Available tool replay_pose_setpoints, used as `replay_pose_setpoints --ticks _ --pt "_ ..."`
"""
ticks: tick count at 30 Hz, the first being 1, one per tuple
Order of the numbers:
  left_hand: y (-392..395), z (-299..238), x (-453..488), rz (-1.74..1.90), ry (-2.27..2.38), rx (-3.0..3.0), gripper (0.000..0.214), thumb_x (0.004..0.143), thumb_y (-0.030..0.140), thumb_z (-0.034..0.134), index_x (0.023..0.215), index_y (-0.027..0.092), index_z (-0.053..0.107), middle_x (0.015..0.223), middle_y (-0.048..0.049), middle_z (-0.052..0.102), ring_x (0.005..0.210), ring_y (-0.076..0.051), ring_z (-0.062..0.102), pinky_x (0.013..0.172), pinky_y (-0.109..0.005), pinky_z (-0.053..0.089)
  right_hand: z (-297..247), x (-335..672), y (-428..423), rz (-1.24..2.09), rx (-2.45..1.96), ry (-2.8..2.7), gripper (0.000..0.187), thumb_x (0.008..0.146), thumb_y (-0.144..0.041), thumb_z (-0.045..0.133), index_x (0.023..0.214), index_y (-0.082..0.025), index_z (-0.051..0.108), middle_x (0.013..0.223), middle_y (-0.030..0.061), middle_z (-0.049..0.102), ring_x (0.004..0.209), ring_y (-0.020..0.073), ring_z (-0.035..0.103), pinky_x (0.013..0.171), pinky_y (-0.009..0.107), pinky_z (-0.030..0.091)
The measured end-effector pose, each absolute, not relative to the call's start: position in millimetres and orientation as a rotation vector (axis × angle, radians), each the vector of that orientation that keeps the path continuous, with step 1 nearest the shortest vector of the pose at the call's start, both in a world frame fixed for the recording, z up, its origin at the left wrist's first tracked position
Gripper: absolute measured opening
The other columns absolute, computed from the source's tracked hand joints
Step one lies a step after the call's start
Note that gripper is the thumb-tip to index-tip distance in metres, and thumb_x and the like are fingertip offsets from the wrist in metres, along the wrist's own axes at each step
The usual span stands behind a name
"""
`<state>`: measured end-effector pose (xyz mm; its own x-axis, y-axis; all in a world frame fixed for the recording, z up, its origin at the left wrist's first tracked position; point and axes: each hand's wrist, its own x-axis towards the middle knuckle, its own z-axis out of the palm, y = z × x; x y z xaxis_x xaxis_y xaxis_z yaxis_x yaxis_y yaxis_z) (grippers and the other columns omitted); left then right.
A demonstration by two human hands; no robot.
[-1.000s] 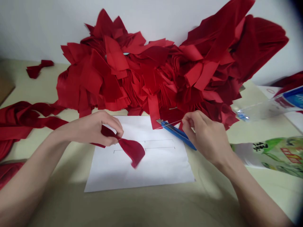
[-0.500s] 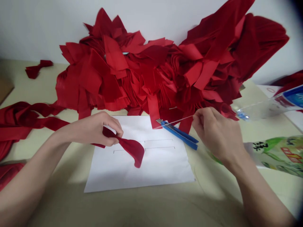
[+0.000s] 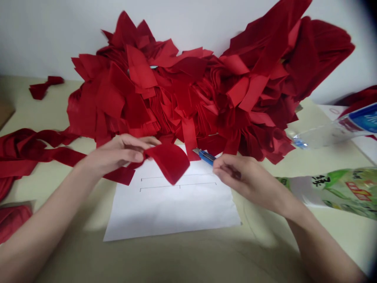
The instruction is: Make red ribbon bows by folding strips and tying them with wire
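My left hand (image 3: 123,153) is closed around the pinched middle of a red velvet ribbon piece (image 3: 171,163). Its wide folded end fans out to the right above a white paper sheet (image 3: 176,212), and another end (image 3: 120,175) pokes out below my hand. At the right, my right hand (image 3: 240,173) has its fingers closed on the body of a blue utility knife (image 3: 206,157). The knife's metal tip points up and left, over a red strip (image 3: 190,137) hanging from the pile. My fingers hide the knife's rear part.
A large heap of red ribbon pieces (image 3: 182,90) lies against the wall. Loose red ribbon (image 3: 26,145) trails at the left, and a small bow-shaped piece (image 3: 44,87) sits farther back. At the right are a green-printed package (image 3: 347,192) and a clear, blue-labelled bag (image 3: 330,133).
My right hand has moved left and down from a stretched pale thread and taken hold of the utility knife. My left hand has shifted slightly right, lifting and turning the ribbon piece.
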<state>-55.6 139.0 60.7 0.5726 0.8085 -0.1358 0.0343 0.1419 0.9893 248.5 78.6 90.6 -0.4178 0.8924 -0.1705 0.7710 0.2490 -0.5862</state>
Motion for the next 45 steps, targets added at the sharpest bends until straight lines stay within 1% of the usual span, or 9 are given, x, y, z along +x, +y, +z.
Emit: replay_pose_setpoints --ticks 2,5,9,11,19,28,33,36,45 --pt "129.4 52.7 -37.6 0.48 0.52 1.229 0.014 0.067 0.028 0.071 0.078 0.021 0.076 0.121 -0.0086 0.059 0.082 -0.018 0.06 0.068 -0.028 0.047 86.8 240.3 76.3 1.131 -1.459 -2.231 0.017 0.09 -0.029 0.044 0.077 -0.019 0.049 0.06 -0.0053 0.034 0.054 0.0079 0.031 0.048 0.021 0.027" --pt "113.3 45.5 -13.3 0.246 0.435 1.191 0.02 0.069 0.027 0.071 0.084 0.016 0.074 0.13 -0.0128 0.052 0.057 -0.006 0.05 0.049 -0.021 0.039 83.7 229.0 72.1 1.31 -1.343 -2.158 0.018 0.09 -0.029 0.046 0.077 -0.018 0.051 0.06 -0.0057 0.032 0.053 0.007 0.03 0.046 0.02 0.025" --pt "97.0 50.3 2.0 0.192 0.389 1.315 0.009 0.07 0.022 0.069 0.075 0.014 0.069 0.098 -0.0091 0.065 0.072 -0.014 0.054 0.06 -0.024 0.043 85.4 222.0 67.8 1.37 -1.273 -2.131 0.02 0.09 -0.027 0.046 0.073 -0.017 0.05 0.059 -0.0057 0.033 0.053 0.0065 0.031 0.047 0.02 0.026" --pt "91.9 56.3 4.9 0.215 0.389 1.377 0.003 0.072 0.017 0.065 0.073 0.015 0.066 0.08 -0.0046 0.062 0.073 -0.014 0.053 0.065 -0.026 0.043 86.1 221.7 67.5 1.363 -1.273 -2.108 0.018 0.09 -0.026 0.046 0.074 -0.017 0.05 0.061 -0.0053 0.034 0.054 0.0066 0.031 0.047 0.02 0.027" --pt "82.7 66.2 11.8 0.275 0.48 1.55 0.011 0.071 0.008 0.056 0.064 0.015 0.06 0.068 0.0009 0.053 0.064 -0.011 0.046 0.061 -0.023 0.039 82.0 223.1 72.3 1.289 -1.302 -2.027 0.015 0.088 -0.024 0.048 0.075 -0.017 0.05 0.06 -0.006 0.035 0.053 0.0068 0.032 0.048 0.02 0.028" --pt "87.2 63.1 3.6 0.149 0.554 1.488 0.008 0.07 0.01 0.061 0.068 0.016 0.066 0.114 -0.004 0.052 0.058 -0.005 0.048 0.059 -0.023 0.042 84.0 223.3 71.7 1.306 -1.278 -2.044 0.014 0.088 -0.024 0.05 0.076 -0.017 0.054 0.058 -0.0068 0.032 0.052 0.0065 0.031 0.047 0.02 0.027" --pt "85.0 55.1 5.5 0.143 0.419 1.199 0.009 0.068 0.022 0.071 0.075 0.016 0.069 0.099 -0.0066 0.061 0.062 -0.009 0.049 0.052 -0.021 0.039 82.1 220.4 66.5 1.234 -1.238 -2.136 0.014 0.088 -0.023 0.05 0.075 -0.017 0.055 0.061 -0.0053 0.041 0.055 0.0064 0.037 0.05 0.02 0.03" --pt "80.9 52.3 9.6 0.188 0.414 1.139 0.009 0.07 0.023 0.07 0.076 0.016 0.069 0.089 -0.0053 0.062 0.067 -0.011 0.051 0.055 -0.021 0.04 81.0 219.0 64.0 1.179 -1.217 -2.177 0.013 0.088 -0.022 0.049 0.077 -0.018 0.056 0.065 -0.0043 0.045 0.056 0.0066 0.038 0.051 0.02 0.031" --pt "73.1 66.1 19.4 0.317 0.503 1.46 0.014 0.07 0.005 0.053 0.061 0.015 0.056 0.067 0.0009 0.052 0.063 -0.011 0.044 0.06 -0.024 0.038 78.0 217.0 70.2 1.14 -1.299 -1.879 0.013 0.087 -0.025 0.051 0.077 -0.017 0.053 0.063 -0.004 0.046 0.057 0.0074 0.041 0.051 0.02 0.034"
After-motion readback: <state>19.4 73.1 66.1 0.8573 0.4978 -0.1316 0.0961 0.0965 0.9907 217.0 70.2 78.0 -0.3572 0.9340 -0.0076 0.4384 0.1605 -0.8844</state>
